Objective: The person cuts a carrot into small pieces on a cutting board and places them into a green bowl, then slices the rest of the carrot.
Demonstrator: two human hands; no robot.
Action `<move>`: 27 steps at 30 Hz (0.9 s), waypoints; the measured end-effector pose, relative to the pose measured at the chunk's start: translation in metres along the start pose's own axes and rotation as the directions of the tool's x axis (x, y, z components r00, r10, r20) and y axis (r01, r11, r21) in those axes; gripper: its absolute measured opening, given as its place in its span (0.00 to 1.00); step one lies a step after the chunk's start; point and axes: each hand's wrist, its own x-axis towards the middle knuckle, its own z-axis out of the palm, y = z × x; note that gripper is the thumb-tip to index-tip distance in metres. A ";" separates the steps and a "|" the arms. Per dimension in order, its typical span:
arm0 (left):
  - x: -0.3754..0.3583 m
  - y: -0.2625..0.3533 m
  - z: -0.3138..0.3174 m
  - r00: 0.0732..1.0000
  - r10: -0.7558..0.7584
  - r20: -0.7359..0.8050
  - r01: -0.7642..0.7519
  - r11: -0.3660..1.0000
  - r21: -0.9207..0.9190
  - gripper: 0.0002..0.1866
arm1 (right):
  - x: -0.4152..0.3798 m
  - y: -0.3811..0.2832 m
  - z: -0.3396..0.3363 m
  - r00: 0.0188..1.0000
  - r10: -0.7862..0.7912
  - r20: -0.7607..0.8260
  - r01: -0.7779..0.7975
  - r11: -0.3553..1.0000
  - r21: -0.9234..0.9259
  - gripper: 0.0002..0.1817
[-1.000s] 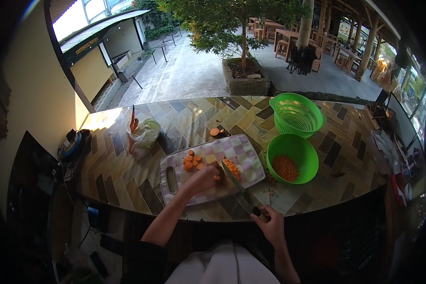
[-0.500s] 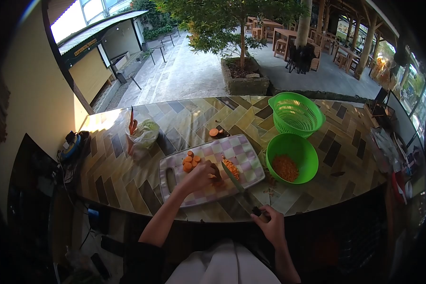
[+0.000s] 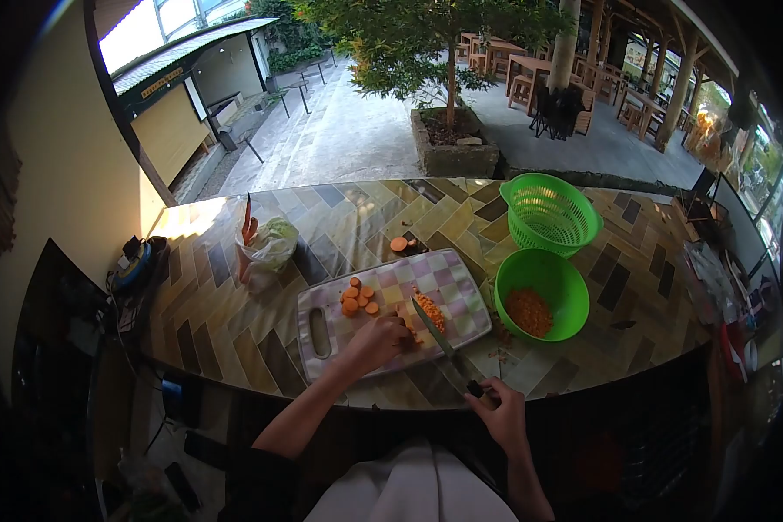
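A checked cutting board (image 3: 322, 300) with a handle slot lies on the table in front of me. My left hand (image 3: 376, 342) is over its near part, fingers bent and pressed together around a piece of carrot that they largely hide. My right hand (image 3: 502, 411) grips the dark handle of a kitchen knife (image 3: 433, 328). The blade points away from me and slants left, its tip beside a small pile of diced carrot (image 3: 430, 311). Several round carrot slices (image 3: 358, 297) lie on the left half of the board.
Right of the board stands a green bowl (image 3: 568, 296) holding diced carrot (image 3: 528, 313), with a green colander (image 3: 552, 213) behind it. Carrot ends (image 3: 400, 244) lie past the board. A plastic bag (image 3: 270, 246) with vegetables sits back left. Small scraps lie near the bowl.
My left hand has drawn back toward me, showing more of the round slices. The knife stays in my right hand at nearly the same slant. The whole view has shifted slightly.
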 end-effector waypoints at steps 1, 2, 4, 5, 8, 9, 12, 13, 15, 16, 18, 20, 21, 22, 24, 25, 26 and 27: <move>0.001 0.002 -0.002 1.000 -0.008 0.001 0.008 1.000 0.003 0.09 | 0.000 0.000 0.000 1.000 -0.002 -0.004 0.002 1.000 -0.002 0.17; 0.001 0.004 -0.003 1.000 -0.017 0.003 0.017 1.000 0.007 0.09 | 0.001 0.000 0.001 1.000 0.008 0.002 -0.008 1.000 -0.010 0.18; 0.000 -0.003 0.004 1.000 -0.015 0.005 0.015 1.000 0.000 0.09 | 0.001 0.002 0.000 0.999 0.030 0.015 -0.029 0.999 -0.024 0.19; 0.001 -0.005 0.006 1.000 -0.013 0.006 0.013 1.000 -0.004 0.09 | 0.001 0.001 0.000 1.000 0.022 0.008 -0.022 0.999 -0.027 0.19; 0.002 0.001 0.003 0.993 0.116 0.033 -0.120 0.981 0.150 0.07 | 0.001 -0.002 0.000 1.000 0.012 -0.004 -0.012 1.000 -0.029 0.19; 0.003 0.003 0.003 0.985 0.168 0.039 -0.173 0.961 0.214 0.07 | 0.001 -0.002 0.000 1.000 0.016 -0.001 -0.016 1.000 -0.025 0.19; 0.004 0.007 0.003 0.960 0.277 0.045 -0.276 0.904 0.327 0.07 | 0.000 -0.001 0.000 1.000 0.006 -0.001 -0.006 1.000 -0.020 0.19; 0.004 0.007 0.001 0.957 0.288 0.029 -0.281 0.905 0.319 0.07 | 0.001 0.000 0.000 1.000 -0.002 -0.004 0.001 1.000 -0.020 0.19; 0.005 0.007 -0.007 0.954 0.299 -0.007 -0.282 0.908 0.311 0.06 | 0.000 -0.005 -0.002 1.000 0.024 0.006 -0.024 0.999 -0.026 0.17; 0.006 0.007 -0.013 0.954 0.299 -0.026 -0.276 0.909 0.313 0.06 | 0.000 -0.007 -0.002 0.999 0.039 0.010 -0.038 0.999 -0.027 0.16; 0.002 0.002 -0.019 0.959 0.283 -0.012 -0.261 0.899 0.352 0.06 | -0.001 -0.004 0.000 1.000 -0.007 -0.013 0.007 1.000 -0.027 0.16; -0.001 -0.005 -0.020 0.967 0.250 0.045 -0.245 0.871 0.427 0.06 | 0.000 -0.001 0.000 1.000 -0.001 -0.005 0.001 1.000 -0.013 0.17; -0.002 -0.007 -0.020 0.965 0.256 0.051 -0.251 0.859 0.447 0.05 | 0.001 0.000 -0.001 0.999 0.029 0.013 -0.029 1.000 0.002 0.18; -0.002 -0.007 -0.020 0.963 0.262 0.058 -0.258 0.846 0.467 0.05 | 0.001 0.000 -0.001 0.998 0.058 0.031 -0.059 0.998 0.015 0.19; 0.000 -0.006 -0.020 0.960 0.279 0.033 -0.263 0.849 0.458 0.05 | 0.002 -0.001 -0.002 0.999 0.031 0.020 -0.031 0.999 -0.007 0.16; 0.003 -0.004 -0.019 0.958 0.287 0.002 -0.260 0.865 0.429 0.05 | 0.002 -0.002 -0.002 1.000 0.018 0.016 -0.017 1.000 -0.018 0.15; 0.005 -0.002 -0.018 0.956 0.292 -0.030 -0.256 0.880 0.399 0.05 | 0.002 -0.001 -0.001 1.000 0.013 0.018 -0.012 1.000 -0.016 0.15; 0.008 0.000 -0.017 0.960 0.280 -0.020 -0.250 0.887 0.387 0.05 | 0.003 0.000 -0.001 1.000 0.008 0.022 -0.008 1.000 -0.015 0.15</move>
